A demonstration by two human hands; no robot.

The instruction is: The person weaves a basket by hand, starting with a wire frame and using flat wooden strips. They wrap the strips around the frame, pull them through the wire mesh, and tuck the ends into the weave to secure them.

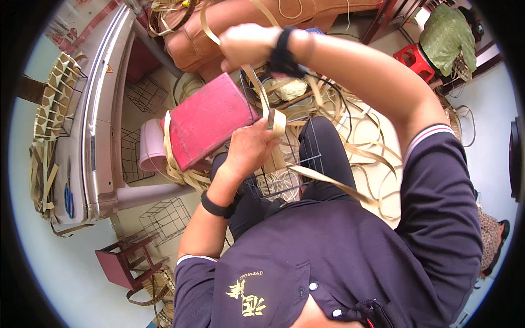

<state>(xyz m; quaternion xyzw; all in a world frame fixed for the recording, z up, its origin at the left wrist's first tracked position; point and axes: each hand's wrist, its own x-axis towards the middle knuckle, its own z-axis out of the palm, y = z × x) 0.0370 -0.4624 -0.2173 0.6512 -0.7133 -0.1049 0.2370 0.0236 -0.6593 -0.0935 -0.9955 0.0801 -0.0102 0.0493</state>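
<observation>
My left hand (249, 147) is closed on a flat tan strip (278, 123), which loops over its fingers beside a black wire frame (281, 188) on my lap. My right hand (246, 46) is raised far across to the left, curled and slightly blurred. It grips the same strip, whose length runs between both hands and trails on past the fist. A red block-like stool top (210, 121) lies just left of my left hand. Another tan strip (328, 180) hangs out over my knee from the frame.
Loose strips (377, 158) cover the floor right of my legs. A pink bucket (152, 145) and bare wire frames (164, 218) stand at left. Blue scissors (69, 201) lie on the table. A brown sofa (219, 41) is ahead; a person in green (448, 41) sits far right.
</observation>
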